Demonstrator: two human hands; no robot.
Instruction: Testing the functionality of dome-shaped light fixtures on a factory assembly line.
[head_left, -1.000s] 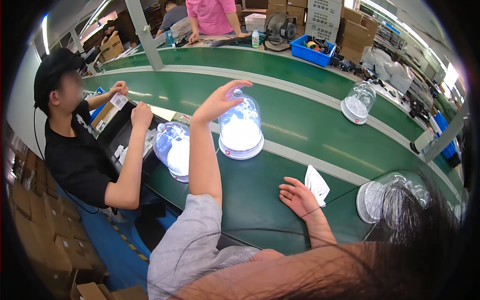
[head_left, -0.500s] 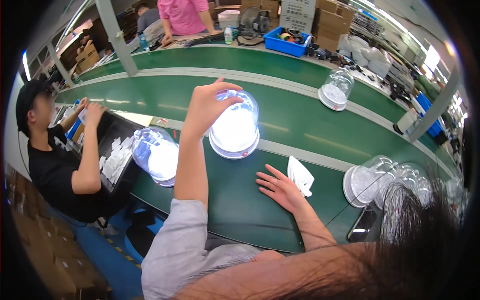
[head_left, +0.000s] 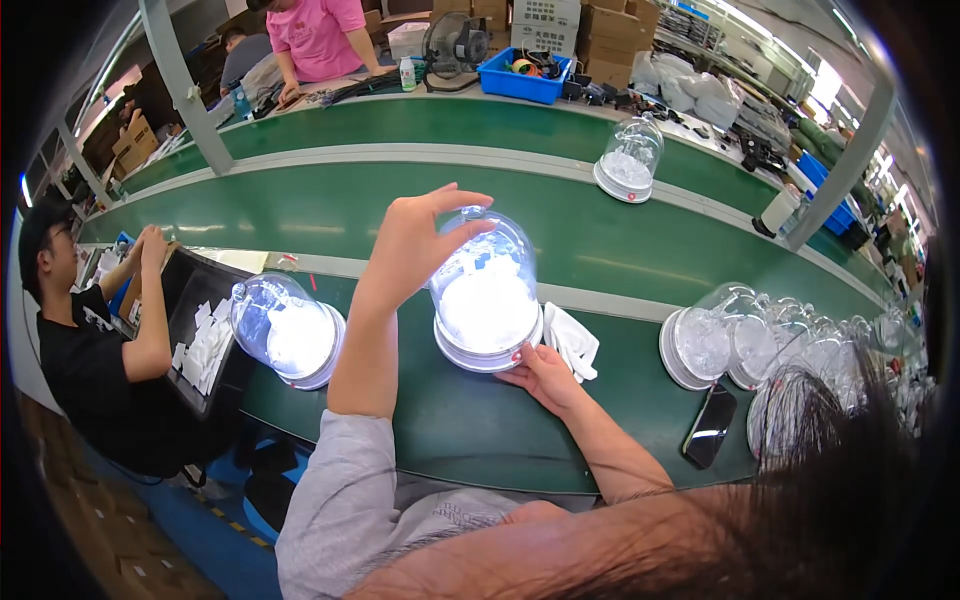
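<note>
A clear dome lamp with a brightly lit white base stands in front of me, raised slightly or resting on the green bench; I cannot tell which. My left hand pinches the small knob on top of it. At the base's lower right edge, beside a small red spot, my right hand grips with thumb on the rim and fingers partly under it. A folded white cloth lies just behind that hand. Left of my left forearm, a second lit dome lamp stands tilted-looking on the bench.
Several unlit dome lamps crowd the right, near a black phone. One more dome lamp sits across the green conveyor. A co-worker handles something by a black tray of white pieces. A blue bin stands at the back.
The lit lamp in my left hand has come nearer and slightly right. My right hand, formerly spread over the bench, now grips its base. The view has shifted slightly.
</note>
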